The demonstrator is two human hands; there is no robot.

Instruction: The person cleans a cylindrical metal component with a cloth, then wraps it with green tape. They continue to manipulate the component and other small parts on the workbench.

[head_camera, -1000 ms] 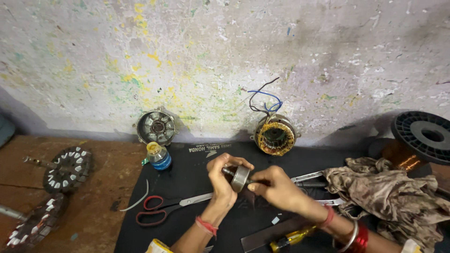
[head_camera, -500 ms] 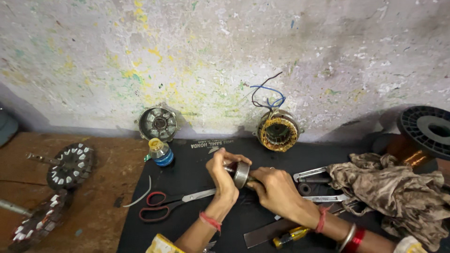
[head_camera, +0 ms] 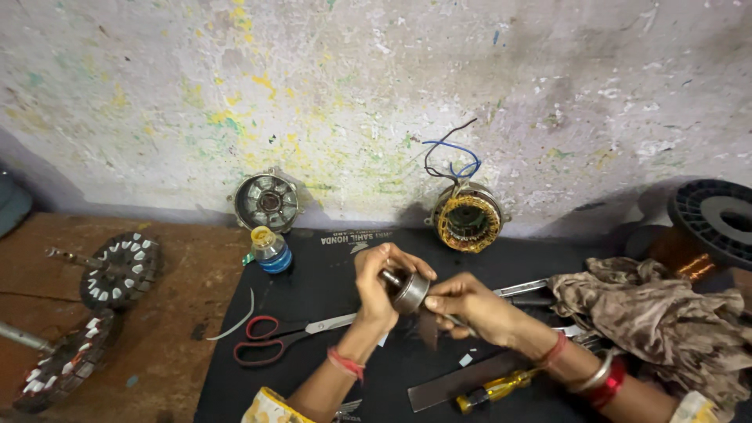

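Observation:
My left hand (head_camera: 377, 283) grips a small round metal motor part (head_camera: 409, 293) with a short shaft, held above the black mat (head_camera: 329, 282). My right hand (head_camera: 464, 304) pinches the same part from the right side, fingers closed on its rim. Both wrists wear red bangles. Red-handled scissors (head_camera: 282, 335) lie on the mat just left of my left forearm. A yellow-handled screwdriver (head_camera: 495, 388) and a flat metal strip (head_camera: 462, 381) lie below my right forearm.
A copper-wound stator (head_camera: 468, 219) with loose wires and a metal motor housing (head_camera: 267, 200) lean against the paint-flecked wall. A small blue-based bottle (head_camera: 271, 249) stands on the mat. Two rotors (head_camera: 117, 269) lie on the wooden board at left. A crumpled cloth (head_camera: 666, 321) and black spool (head_camera: 717, 221) sit right.
Both hands stay on the metal part, turning it slightly. The view has shifted a little, so the hands sit somewhat lower in frame.

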